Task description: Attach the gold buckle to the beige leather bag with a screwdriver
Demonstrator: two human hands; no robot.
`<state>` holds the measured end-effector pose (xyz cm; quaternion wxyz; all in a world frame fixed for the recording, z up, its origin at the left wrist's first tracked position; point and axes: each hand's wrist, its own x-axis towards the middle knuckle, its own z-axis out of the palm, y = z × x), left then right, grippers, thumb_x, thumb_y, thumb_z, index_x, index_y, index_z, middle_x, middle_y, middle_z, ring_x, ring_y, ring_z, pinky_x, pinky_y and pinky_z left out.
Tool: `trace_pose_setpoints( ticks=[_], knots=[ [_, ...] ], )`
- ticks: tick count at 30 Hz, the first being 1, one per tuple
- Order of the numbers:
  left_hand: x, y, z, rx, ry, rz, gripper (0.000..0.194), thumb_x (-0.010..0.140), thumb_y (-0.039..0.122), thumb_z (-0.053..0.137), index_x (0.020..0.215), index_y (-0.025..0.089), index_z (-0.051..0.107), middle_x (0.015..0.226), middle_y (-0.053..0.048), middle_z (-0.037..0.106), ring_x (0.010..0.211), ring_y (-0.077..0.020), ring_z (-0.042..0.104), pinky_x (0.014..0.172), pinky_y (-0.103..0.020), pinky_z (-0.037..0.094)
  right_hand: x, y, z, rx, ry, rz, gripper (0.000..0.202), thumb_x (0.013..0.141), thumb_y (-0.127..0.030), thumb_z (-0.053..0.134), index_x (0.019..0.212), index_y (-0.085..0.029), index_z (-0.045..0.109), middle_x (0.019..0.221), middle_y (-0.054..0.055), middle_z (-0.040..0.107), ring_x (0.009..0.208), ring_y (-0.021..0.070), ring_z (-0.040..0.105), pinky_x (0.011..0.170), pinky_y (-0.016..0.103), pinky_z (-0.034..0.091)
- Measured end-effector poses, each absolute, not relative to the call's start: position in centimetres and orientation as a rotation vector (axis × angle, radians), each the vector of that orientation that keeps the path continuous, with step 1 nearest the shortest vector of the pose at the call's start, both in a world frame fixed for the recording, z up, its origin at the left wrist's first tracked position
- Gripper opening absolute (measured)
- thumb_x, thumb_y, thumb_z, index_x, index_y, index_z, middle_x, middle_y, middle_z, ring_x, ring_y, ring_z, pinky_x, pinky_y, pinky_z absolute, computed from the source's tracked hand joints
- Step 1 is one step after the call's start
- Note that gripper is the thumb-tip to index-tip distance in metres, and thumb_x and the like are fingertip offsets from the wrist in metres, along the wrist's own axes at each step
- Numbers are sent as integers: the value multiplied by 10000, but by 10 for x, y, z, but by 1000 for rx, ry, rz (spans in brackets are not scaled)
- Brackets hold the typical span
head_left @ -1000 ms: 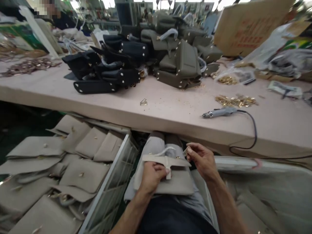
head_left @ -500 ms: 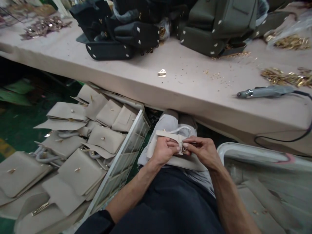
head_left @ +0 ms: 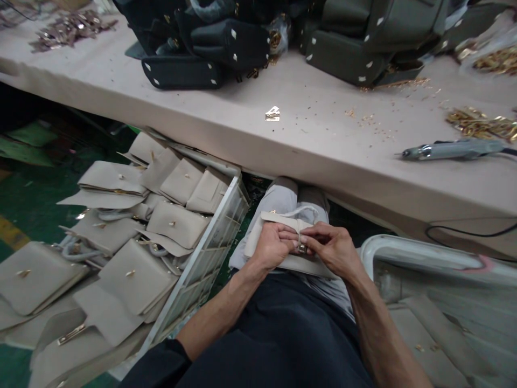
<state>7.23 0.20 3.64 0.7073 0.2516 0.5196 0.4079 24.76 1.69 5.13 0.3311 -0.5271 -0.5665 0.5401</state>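
A beige handbag lies across my lap, its pale handle turned toward the table. My left hand is closed on the bag's flap, with its fingers reaching to the narrow strap. Against it, my right hand pinches at the same strap beside a small metal clasp. The fingertips of both hands meet there and partly cover the clasp, so which finger bears on it is hard to see.
Several beige bags fill a white crate on my left. A pale tub with bag pieces stands on my right. On the table are dark bags, metal plates, loose fittings and a corded electric screwdriver.
The clasp has tipped lower between my fingertips, and my right fingers have shifted onto the strap. My view has moved slightly; the bag stays on my lap.
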Motion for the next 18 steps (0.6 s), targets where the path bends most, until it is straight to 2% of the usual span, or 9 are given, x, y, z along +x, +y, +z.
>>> trace_pose_setpoints(
  ticks=[8, 12, 14, 16, 18],
  knots=[
    [73, 2, 41, 575, 1171, 923, 355, 551, 115, 879, 856, 67, 703, 801, -144, 778, 664, -217, 743, 651, -291, 610, 245, 11, 39, -1448, -1480, 1301, 386, 807, -554, 833, 835, -179, 746, 697, 56, 669, 551, 173, 604, 498, 278, 466],
    [76, -1, 35, 583, 1231, 943, 363, 539, 100, 897, 848, 75, 707, 809, -144, 782, 676, -220, 746, 649, -290, 610, 245, 12, 33, -1379, -1635, 1109, 279, 881, -472, 781, 814, -201, 768, 755, 55, 667, 627, 178, 613, 556, 292, 480],
    [78, -1, 35, 550, 1236, 959, 397, 521, 123, 929, 843, 79, 700, 811, -147, 782, 661, -225, 741, 644, -307, 616, 246, 10, 33, -1323, -1737, 985, 211, 934, -408, 725, 878, -214, 786, 816, 63, 667, 717, 194, 636, 635, 314, 517],
    [80, -1, 36, 512, 1245, 987, 432, 495, 148, 956, 830, 83, 691, 797, -143, 776, 638, -224, 731, 626, -315, 614, 248, 7, 37, -1245, -1846, 885, 174, 972, -341, 666, 1023, -226, 786, 952, 83, 675, 837, 213, 660, 728, 343, 553],
    [82, 0, 39, 483, 1261, 1026, 413, 493, 148, 939, 814, 83, 688, 769, -132, 768, 608, -207, 714, 598, -293, 598, 250, 1, 42, -1156, -1960, 806, 255, 966, -288, 659, 1204, -239, 737, 1141, 111, 660, 991, 245, 666, 836, 390, 576]
  ],
)
